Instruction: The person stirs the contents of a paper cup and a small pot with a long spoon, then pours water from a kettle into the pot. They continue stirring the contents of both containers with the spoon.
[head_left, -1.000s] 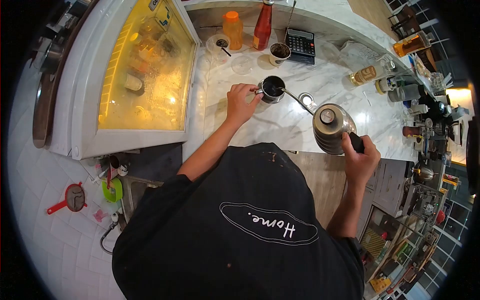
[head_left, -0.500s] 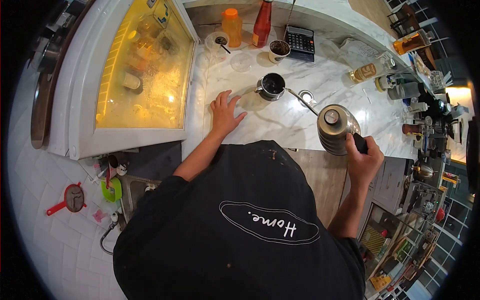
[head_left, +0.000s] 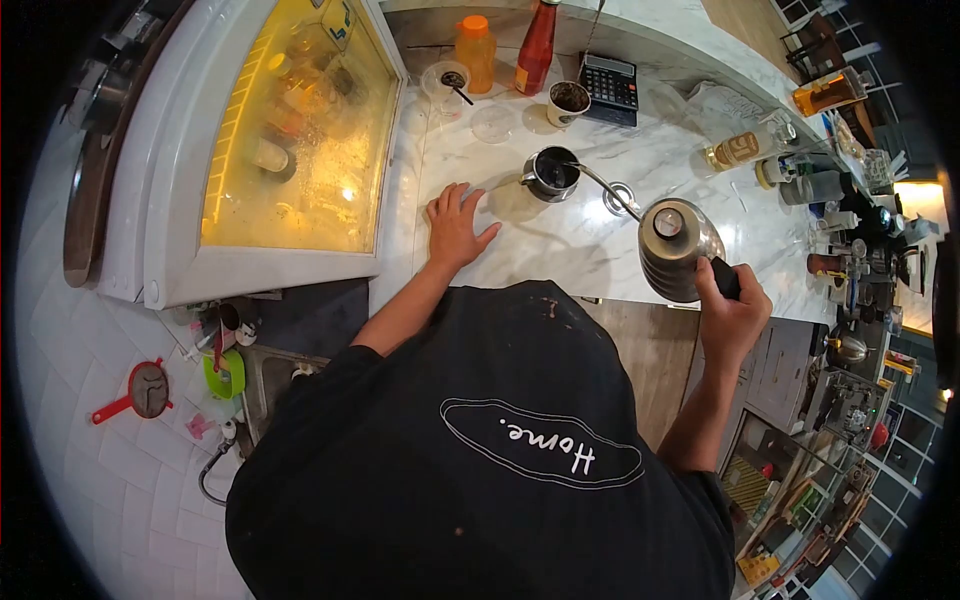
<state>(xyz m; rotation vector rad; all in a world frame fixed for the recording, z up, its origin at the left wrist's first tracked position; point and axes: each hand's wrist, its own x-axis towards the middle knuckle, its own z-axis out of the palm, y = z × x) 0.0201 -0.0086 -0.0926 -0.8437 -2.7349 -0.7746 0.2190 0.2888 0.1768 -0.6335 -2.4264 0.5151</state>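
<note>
My right hand (head_left: 734,312) is wrapped around the black handle of a steel gooseneck kettle (head_left: 672,262). The kettle's thin spout reaches left, its tip at the mouth of a small metal cup (head_left: 551,175) with dark contents and a side handle. Fingers spread, my left hand (head_left: 459,228) lies on the marble counter (head_left: 540,250), left of the cup. Just behind the metal cup stands a paper cup (head_left: 567,103) with dark grounds inside. A small round metal piece (head_left: 619,198) sits on the counter beneath the spout.
A lit glass-door cooler (head_left: 300,150) flanks the left. Along the back are an orange-capped bottle (head_left: 475,55), a red bottle (head_left: 537,48), a calculator (head_left: 609,88) and a plastic cup (head_left: 446,85) holding a black stick. A labelled bottle (head_left: 735,150) lies in view at right, near several jars.
The view has shifted slightly, moving the counter items a little to the right. The spout tip now overlaps the metal cup's opening further. My left hand stays spread on the counter.
</note>
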